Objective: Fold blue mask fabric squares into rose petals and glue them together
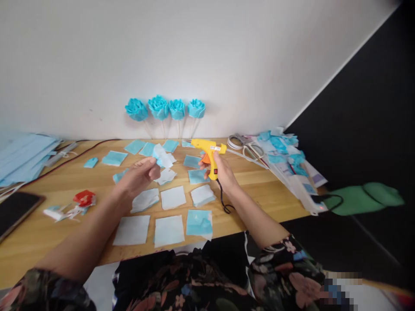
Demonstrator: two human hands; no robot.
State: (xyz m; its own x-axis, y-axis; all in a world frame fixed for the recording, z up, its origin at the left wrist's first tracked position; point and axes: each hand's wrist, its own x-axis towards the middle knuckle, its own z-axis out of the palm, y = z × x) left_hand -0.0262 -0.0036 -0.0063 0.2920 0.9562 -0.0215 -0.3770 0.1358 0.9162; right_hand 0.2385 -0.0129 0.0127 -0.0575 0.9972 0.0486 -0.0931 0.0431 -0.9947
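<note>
Between the fingertips of my left hand (142, 172) is pinched a piece of pale blue and white fabric (164, 156), held up above the table. My right hand (223, 170) is wrapped round the handle of a yellow hot glue gun (207, 147), its fingers by the orange trigger. The gun's nozzle points left towards the fabric piece, apart from it. A black cord (222, 198) runs down from the handle. Below both hands lie several blue and white fabric squares (173, 197), laid out in rough rows on the wooden table (253, 198).
Several blue fabric flowers (158, 108) on thin sticks lean against the wall. At left are a stack of blue masks (26, 155), a phone (17, 211) and red scraps (84, 198). Scissors (253, 151), tape (235, 141), a power strip (303, 194) and a green bottle (363, 198) are at right.
</note>
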